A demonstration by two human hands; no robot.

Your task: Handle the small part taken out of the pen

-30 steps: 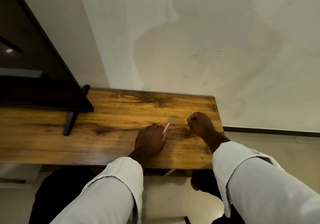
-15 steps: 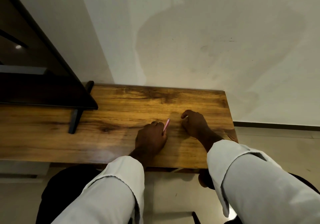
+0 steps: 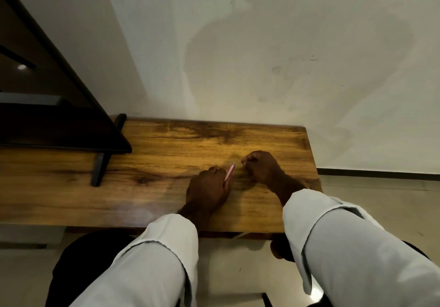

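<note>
No writing or brand can be read on anything here. The left hand [image 3: 207, 189] rests on the wooden surface [image 3: 152, 164] with its fingers curled round a pink pen [image 3: 229, 172]; the lower part of the pen is hidden inside this grip, and the upper end slants up and away to the right of the knuckles, tip clear of the wood. The right hand [image 3: 260, 166] sits just right of the pen tip, close but apart from it, fingers curled tight into a fist on the surface; whether it pinches anything small I cannot tell. Far to the left of both grips a dark screen [image 3: 59, 121] stands on its black foot [image 3: 100, 170]. Compared with half a second ago, the right hand's forefinger has tucked in, and the pen is held the same way.
</note>
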